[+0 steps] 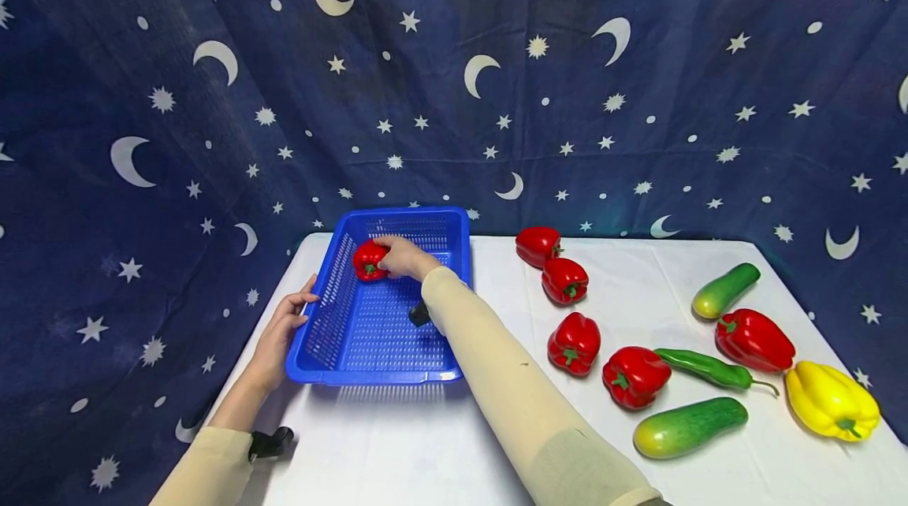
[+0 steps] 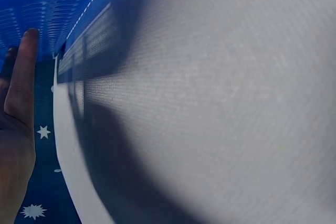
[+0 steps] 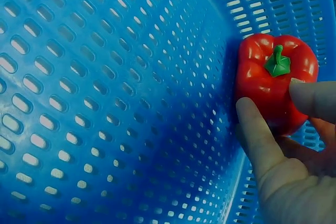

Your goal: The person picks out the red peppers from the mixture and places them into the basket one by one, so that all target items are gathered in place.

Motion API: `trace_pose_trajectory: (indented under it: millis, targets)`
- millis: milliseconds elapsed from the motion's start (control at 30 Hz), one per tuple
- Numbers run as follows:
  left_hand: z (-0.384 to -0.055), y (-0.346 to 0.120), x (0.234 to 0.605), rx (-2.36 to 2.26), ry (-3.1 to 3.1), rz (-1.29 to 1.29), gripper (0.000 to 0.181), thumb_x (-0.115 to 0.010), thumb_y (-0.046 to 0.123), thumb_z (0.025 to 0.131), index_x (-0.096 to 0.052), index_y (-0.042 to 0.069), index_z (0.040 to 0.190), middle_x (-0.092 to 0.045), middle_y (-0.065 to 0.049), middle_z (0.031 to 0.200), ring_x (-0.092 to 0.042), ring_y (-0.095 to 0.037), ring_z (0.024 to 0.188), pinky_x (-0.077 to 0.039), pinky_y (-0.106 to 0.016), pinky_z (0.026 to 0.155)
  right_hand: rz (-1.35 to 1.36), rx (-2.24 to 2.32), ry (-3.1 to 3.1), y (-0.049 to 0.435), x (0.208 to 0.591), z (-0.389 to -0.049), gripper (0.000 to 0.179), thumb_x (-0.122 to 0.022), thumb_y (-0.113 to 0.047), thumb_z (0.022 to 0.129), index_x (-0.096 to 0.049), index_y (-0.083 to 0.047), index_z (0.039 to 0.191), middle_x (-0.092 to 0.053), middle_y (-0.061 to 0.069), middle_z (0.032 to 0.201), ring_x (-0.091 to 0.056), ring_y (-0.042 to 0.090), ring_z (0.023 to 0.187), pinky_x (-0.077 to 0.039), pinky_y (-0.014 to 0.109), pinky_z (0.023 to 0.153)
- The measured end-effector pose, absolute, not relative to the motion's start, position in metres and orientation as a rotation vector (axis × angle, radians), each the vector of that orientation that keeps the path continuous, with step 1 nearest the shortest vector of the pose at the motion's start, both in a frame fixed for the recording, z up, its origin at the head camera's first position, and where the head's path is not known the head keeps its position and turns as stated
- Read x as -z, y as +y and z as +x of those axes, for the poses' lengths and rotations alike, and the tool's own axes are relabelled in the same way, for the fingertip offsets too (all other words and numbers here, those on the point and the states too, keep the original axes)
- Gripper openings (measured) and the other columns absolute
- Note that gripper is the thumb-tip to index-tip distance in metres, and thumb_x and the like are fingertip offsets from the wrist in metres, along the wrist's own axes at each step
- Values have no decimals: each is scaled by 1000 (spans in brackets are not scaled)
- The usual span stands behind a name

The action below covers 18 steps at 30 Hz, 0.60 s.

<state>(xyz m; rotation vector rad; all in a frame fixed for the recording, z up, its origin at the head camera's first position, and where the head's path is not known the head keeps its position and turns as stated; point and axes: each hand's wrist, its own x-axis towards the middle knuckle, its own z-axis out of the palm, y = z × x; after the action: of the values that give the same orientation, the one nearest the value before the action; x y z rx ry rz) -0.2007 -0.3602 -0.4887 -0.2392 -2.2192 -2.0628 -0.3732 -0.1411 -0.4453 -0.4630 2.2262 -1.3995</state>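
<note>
A red bell pepper (image 1: pixel 369 260) with a green stem is inside the blue plastic basket (image 1: pixel 379 376), toward its far left corner. My right hand (image 1: pixel 404 258) reaches over the basket's right side and holds this pepper. The right wrist view shows the thumb and fingers around the pepper (image 3: pixel 268 85), close to the basket's perforated wall. At the basket's left side is my left hand (image 1: pixel 277 340), its fingertips at the rim. In the left wrist view, the extended fingers (image 2: pixel 23 77) of that hand lie along the basket's outer wall.
Right of the basket lie several red bell peppers (image 1: pixel 574 344) on the white-covered table (image 1: pixel 397 451). Farther right are a long green chili pepper (image 1: pixel 705 368), two cucumbers (image 1: pixel 691 427) and a yellow bell pepper (image 1: pixel 831 402). A dark blue curtain (image 1: pixel 440 112) with moons and stars hangs behind.
</note>
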Motion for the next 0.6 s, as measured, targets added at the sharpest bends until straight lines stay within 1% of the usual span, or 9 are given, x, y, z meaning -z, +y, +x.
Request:
trace_pose_trajectory:
  millis: [133, 300, 400, 467, 600]
  targets:
    - [-201, -358, 490, 2098, -2196, -263, 35, -29, -3, 97, -45, -2, 128, -18, -6, 170, -10, -18, 157, -26, -16, 108, -441, 1357, 2233, -137, 444, -372, 67, -65, -1, 97, -38, -11, 157, -46, 17, 151, -58, 31, 117, -56, 37, 89]
    - [-204, -357, 488, 2083, -2203, -282, 34, -31, -3, 98, -44, -4, 129, -17, -6, 170, -8, -19, 157, -24, -16, 109, -445, 1328, 2226, -129, 432, -369, 71, -67, -9, 97, -32, -9, 159, -45, 18, 151, -60, 31, 116, -54, 39, 92]
    - [-203, -358, 486, 2040, -2238, -282, 33, -32, -2, 99, -45, -4, 130, -15, -6, 171, -4, -21, 157, -22, -16, 110, -482, 1315, 2224, -125, 421, -367, 71, -66, -11, 98, -31, -7, 159, -42, 19, 155, -59, 33, 120, -53, 41, 94]
    - [-203, -359, 485, 2040, -2237, -290, 32, -32, -3, 99, -44, -6, 129, -14, -7, 171, -2, -22, 157, -21, -17, 110, -508, 1305, 2219, -122, 413, -365, 70, -65, -12, 98, -31, -7, 159, -39, 18, 158, -58, 32, 124, -53, 40, 95]
    - [-200, -363, 483, 1991, -2269, -305, 30, -32, -3, 99, -43, -6, 127, -14, -8, 171, -3, -23, 157, -22, -16, 110, -591, 1311, 2174, -114, 396, -361, 69, -64, -12, 99, -30, -7, 159, -34, 16, 163, -55, 32, 132, -52, 41, 97]
